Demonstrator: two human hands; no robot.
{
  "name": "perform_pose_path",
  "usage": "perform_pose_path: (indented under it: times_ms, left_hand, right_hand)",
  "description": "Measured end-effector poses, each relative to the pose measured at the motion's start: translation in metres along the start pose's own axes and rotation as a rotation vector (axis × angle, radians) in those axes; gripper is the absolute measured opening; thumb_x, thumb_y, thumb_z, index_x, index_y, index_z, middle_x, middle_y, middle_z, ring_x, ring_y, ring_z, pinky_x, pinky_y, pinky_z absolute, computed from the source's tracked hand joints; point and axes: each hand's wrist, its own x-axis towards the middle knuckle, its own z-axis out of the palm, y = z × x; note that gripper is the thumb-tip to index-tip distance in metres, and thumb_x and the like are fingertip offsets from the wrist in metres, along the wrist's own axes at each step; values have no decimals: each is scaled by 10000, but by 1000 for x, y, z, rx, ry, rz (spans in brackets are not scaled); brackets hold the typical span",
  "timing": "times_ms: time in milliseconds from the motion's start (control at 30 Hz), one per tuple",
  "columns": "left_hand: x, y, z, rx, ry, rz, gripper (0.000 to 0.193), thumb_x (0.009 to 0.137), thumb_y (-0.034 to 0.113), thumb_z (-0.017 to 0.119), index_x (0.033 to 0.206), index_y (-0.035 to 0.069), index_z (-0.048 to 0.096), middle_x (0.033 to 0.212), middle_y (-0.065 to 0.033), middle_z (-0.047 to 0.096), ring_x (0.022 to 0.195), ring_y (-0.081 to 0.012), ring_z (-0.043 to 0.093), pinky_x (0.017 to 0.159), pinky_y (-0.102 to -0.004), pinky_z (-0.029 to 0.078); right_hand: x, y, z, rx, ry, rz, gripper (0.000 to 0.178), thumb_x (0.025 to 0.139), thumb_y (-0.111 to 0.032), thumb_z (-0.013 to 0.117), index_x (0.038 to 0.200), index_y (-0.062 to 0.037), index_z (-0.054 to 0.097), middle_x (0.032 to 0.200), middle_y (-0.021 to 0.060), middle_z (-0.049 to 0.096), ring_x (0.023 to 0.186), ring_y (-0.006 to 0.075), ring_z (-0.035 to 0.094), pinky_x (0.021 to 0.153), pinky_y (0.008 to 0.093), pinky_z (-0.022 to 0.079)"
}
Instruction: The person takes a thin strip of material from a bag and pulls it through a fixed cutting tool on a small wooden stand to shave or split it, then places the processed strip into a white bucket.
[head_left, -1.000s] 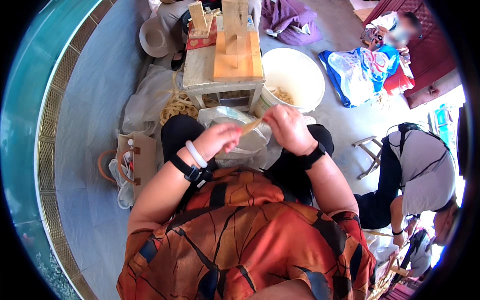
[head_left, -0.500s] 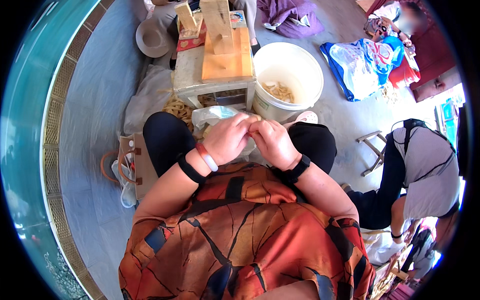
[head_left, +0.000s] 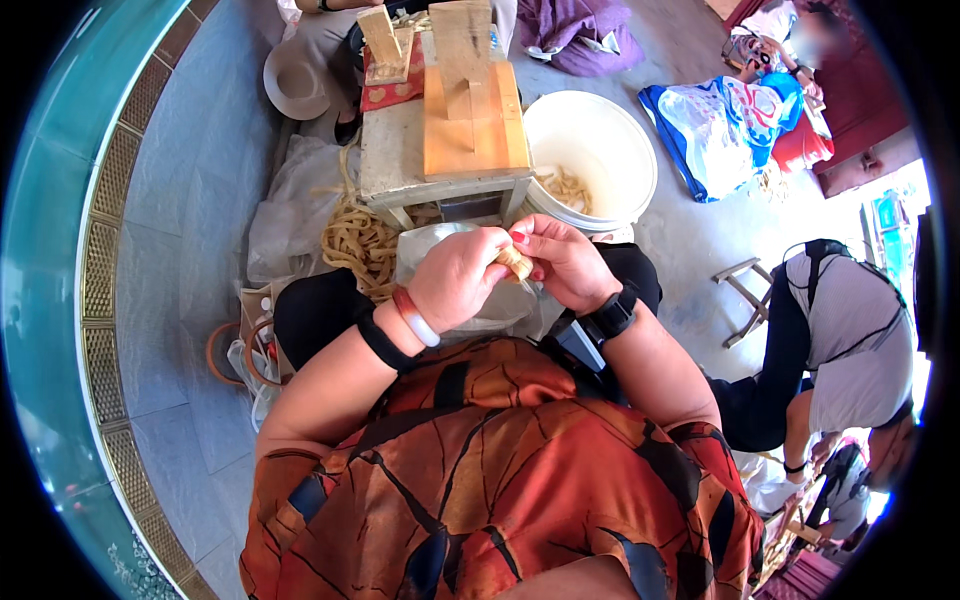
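Coiled tan strip (head_left: 515, 262) is held up between the two hands, above the gap between the wearer's knees. From my remote view, the left hand (head_left: 455, 282) has its fingers curled in, thumb pressed against the strip; the right hand (head_left: 568, 268) pinches its other side, thumb and fingertips nearly together. Behind them I note a whitish plastic bag (head_left: 424, 246), then a low table (head_left: 388, 158) bearing an upright wooden stand (head_left: 462, 60). Loose strips (head_left: 360, 240) lie left of the table; a white bucket (head_left: 590, 125) stands just right, more strips inside.
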Motion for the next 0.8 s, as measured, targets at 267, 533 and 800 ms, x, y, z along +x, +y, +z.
perform_pose_path:
  times_ms: [267,533,800]
  left_hand:
    - [4,-30,-4,-85,149,-88,331,752,-15,672,1057,60,566,874,-145,637,825,-327,630,689,-355,507]
    - [1,-73,0,-1411,-32,-710,159,879,89,648,1022,32,608,938,1,614,865,-68,541,791,-219,436]
    - [5,-72,0,-1337,40,-573,190,888,104,635,1063,37,604,1026,-3,598,913,-79,510,815,-232,423]
  right_hand:
    - [22,-10,24,-384,213,-26,150,921,-51,478,1060,-30,533,900,7,588,713,52,507,617,194,422]
    - [39,-13,22,-1318,322,-658,260,689,111,588,904,-28,545,857,108,553,780,265,570,696,351,475]
    - [38,-14,18,-1505,82,-751,118,800,-10,611,917,-28,602,836,98,606,768,274,604,697,355,490]
